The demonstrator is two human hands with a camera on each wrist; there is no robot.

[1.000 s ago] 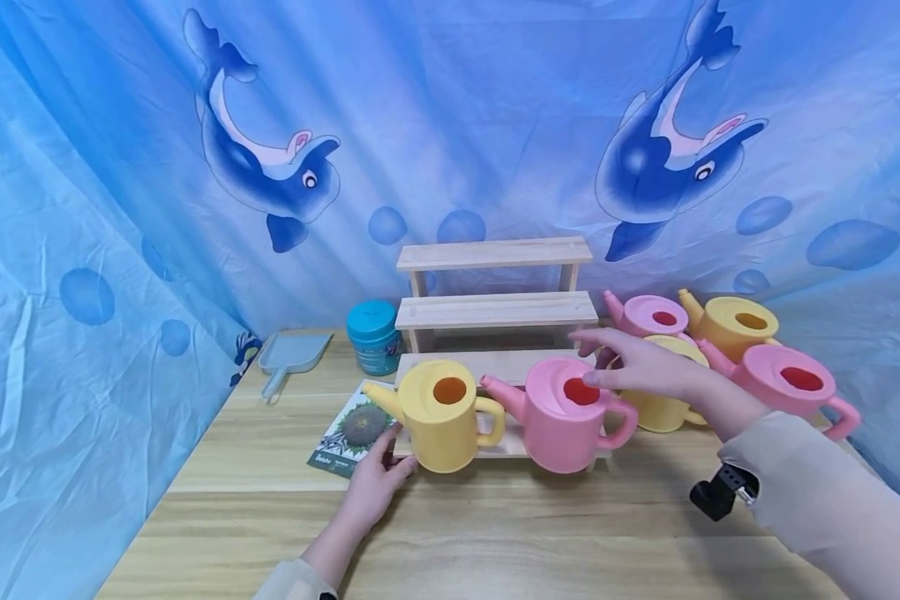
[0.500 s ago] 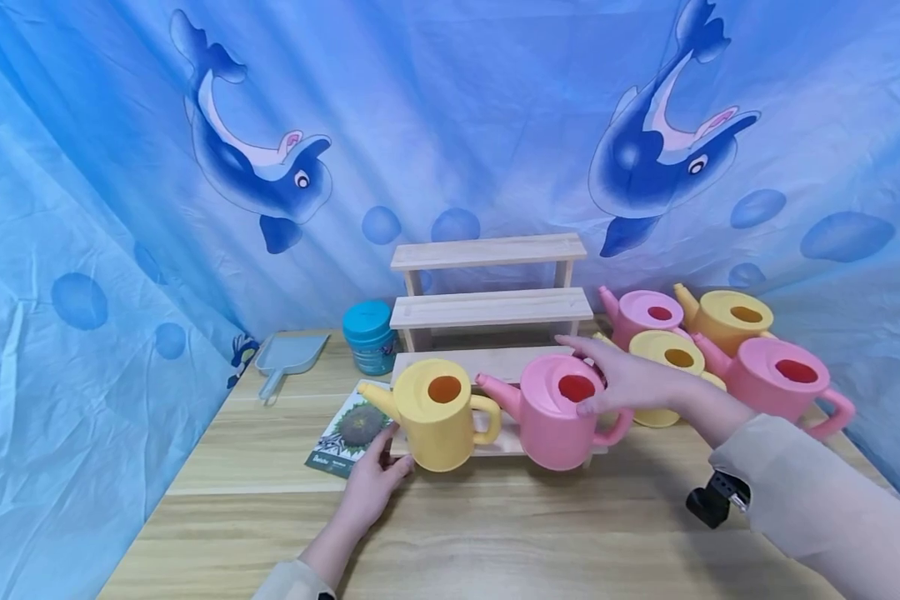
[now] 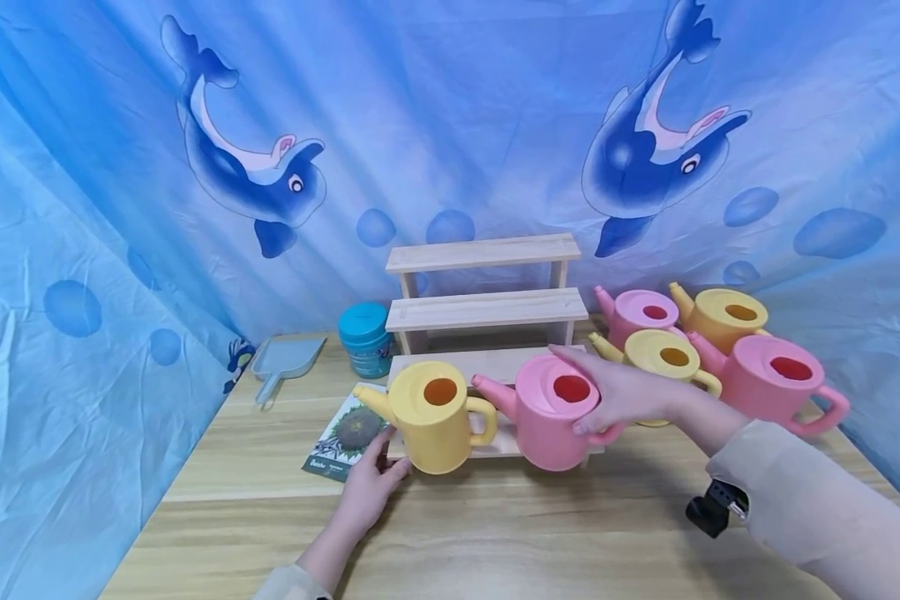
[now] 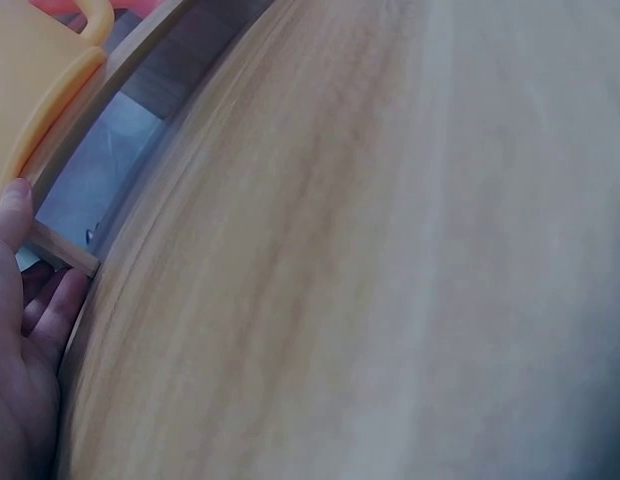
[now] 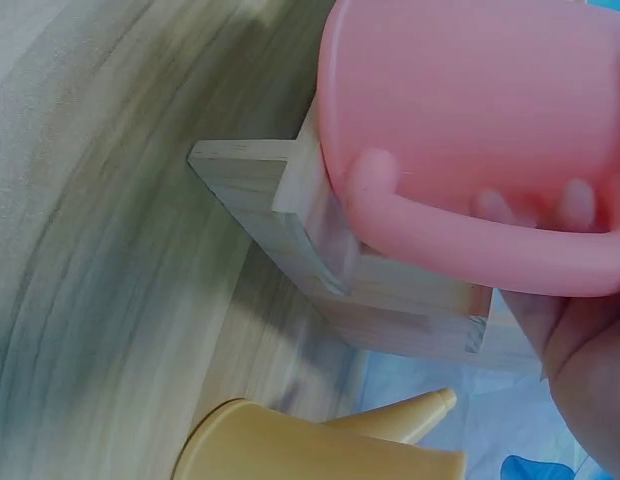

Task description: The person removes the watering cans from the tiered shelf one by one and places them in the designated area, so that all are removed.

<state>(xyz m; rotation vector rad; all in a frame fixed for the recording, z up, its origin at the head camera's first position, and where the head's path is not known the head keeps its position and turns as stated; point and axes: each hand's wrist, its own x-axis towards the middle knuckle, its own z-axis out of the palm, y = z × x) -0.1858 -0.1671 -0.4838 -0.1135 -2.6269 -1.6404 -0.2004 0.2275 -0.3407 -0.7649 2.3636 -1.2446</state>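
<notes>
A tiered wooden stand (image 3: 487, 310) faces me on the table. On its lowest step a yellow watering can (image 3: 431, 425) and a pink watering can (image 3: 551, 429) stand side by side, spouts to the left. My right hand (image 3: 630, 392) grips the pink can's body on its handle side, thumb in front and fingers behind. In the right wrist view, fingertips show behind the pink handle (image 5: 490, 250). My left hand (image 3: 367, 486) holds the stand's front left corner, beside the yellow can. The left wrist view shows its thumb (image 4: 15, 205) at the step's edge and its fingers at the leg.
Several more pink and yellow watering cans (image 3: 772, 392) stand right of the stand, partly behind my right arm. Left of it are a teal-lidded tub (image 3: 365, 337), a sunflower seed packet (image 3: 337, 442) and a pale blue dustpan (image 3: 288, 358). A blue dolphin-print curtain (image 3: 450, 125) hangs behind.
My right hand has come down from over the pink can's top to its handle side and taken hold of it. The left hand stays at the stand's corner.
</notes>
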